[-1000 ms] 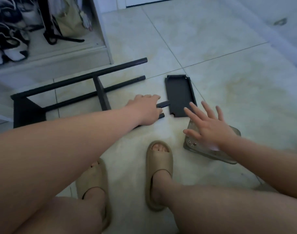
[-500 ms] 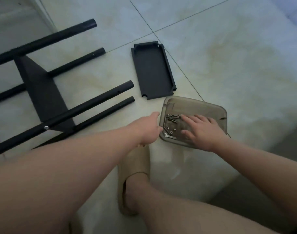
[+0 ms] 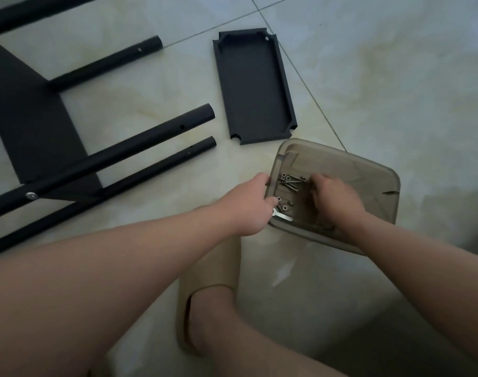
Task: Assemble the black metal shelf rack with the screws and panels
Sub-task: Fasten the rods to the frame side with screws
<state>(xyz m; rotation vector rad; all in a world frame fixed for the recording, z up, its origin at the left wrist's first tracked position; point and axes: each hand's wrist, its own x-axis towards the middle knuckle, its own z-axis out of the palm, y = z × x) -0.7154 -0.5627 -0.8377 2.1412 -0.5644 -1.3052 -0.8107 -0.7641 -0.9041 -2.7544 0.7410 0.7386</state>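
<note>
While left hand (image 3: pixel 248 209) grips tray (image 3: pixel 373 180) rim, right hand (image 3: pixel 337 201) curls among screws (image 3: pixel 289 183), hold unclear

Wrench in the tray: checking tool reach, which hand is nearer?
Left. The left hand grips the tray rim beside the wrench; the right hand is farther right, apart from it.

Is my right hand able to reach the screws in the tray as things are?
Probably yes: the right hand is inside the open tray, beside the screws, nothing between them; the left hand grips its rim.
</note>
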